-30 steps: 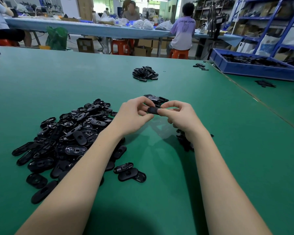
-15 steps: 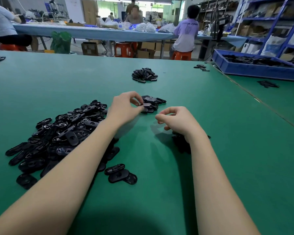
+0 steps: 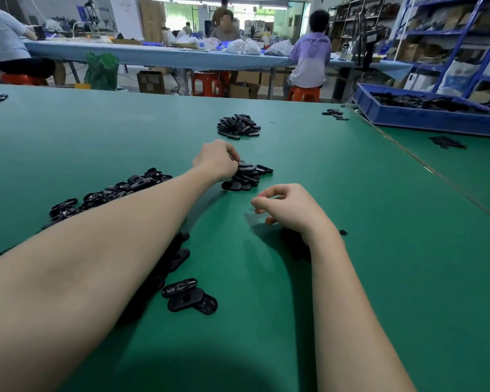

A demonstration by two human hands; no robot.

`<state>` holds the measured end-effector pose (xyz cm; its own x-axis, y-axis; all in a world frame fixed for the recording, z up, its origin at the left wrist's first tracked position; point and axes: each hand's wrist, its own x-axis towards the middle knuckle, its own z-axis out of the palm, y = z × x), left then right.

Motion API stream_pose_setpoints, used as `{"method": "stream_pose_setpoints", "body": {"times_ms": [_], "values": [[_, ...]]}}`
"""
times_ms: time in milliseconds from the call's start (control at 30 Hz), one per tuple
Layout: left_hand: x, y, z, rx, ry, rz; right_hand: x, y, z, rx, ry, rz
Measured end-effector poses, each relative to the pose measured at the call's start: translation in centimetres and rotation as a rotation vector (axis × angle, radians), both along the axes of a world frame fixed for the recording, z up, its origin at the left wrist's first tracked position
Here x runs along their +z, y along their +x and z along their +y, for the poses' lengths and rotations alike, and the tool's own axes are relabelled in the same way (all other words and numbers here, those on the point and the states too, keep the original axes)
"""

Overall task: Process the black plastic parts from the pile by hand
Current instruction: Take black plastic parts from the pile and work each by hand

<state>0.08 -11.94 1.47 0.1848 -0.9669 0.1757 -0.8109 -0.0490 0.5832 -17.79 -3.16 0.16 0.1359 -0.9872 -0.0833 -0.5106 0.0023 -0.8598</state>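
Reaching forward, the left hand (image 3: 217, 161) is pinching a part at the small heap of black oval plastic parts (image 3: 248, 176); the right hand (image 3: 287, 207) is hanging loosely curled, empty; careless release risks toppling the heap.

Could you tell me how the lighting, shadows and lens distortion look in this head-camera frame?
Head view: even overhead light, no glare on the green table; soft shadows lie under the left hand and right hand, and a broad dark one at the bottom edge; wide-angle lens stretches the forearms and bows the blue tray; the near pile of black parts is sharp, the background workers soft.
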Motion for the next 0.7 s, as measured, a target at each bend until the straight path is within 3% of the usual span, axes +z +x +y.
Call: {"method": "stream_pose_setpoints", "body": {"times_ms": [333,533,700], "values": [[0.0,1.2,4.8,-0.101,-0.175,0.175,0.0,0.5,0.0,0.04,-0.021,0.038],[-0.6,3.1,9.4,-0.218,-0.07,0.307,0.1,1.4,0.2,0.076,-0.048,0.134],[-0.9,4.3,10.8,-0.272,-0.011,0.274,0.2,4.1,0.9,0.162,-0.109,0.227]]}}
